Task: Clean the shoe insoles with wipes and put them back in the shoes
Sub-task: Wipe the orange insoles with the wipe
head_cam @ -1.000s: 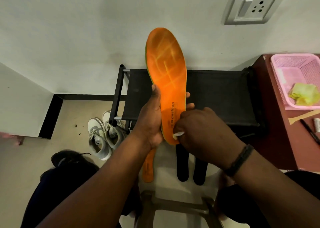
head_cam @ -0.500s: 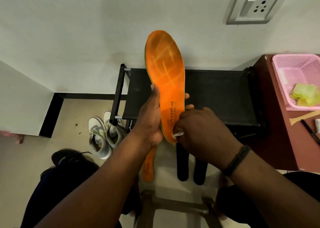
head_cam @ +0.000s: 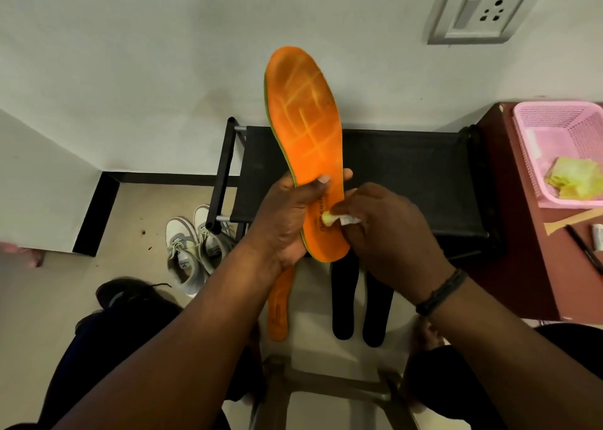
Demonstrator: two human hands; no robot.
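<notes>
I see the insole [head_cam: 305, 142] upright in front of the shoe rack [head_cam: 408, 181], left hand [head_cam: 287, 221] left of it, right hand [head_cam: 388, 230] right. Sneakers [head_cam: 192, 250] lie left of the rack, three insoles [head_cam: 346, 299] below the hands, a basket [head_cam: 528, 155] on the table [head_cam: 522, 250] at right.

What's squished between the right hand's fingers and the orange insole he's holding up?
A small crumpled wipe, pinched by the right hand against the insole, which the left hand holds. The head view shows it.
</notes>
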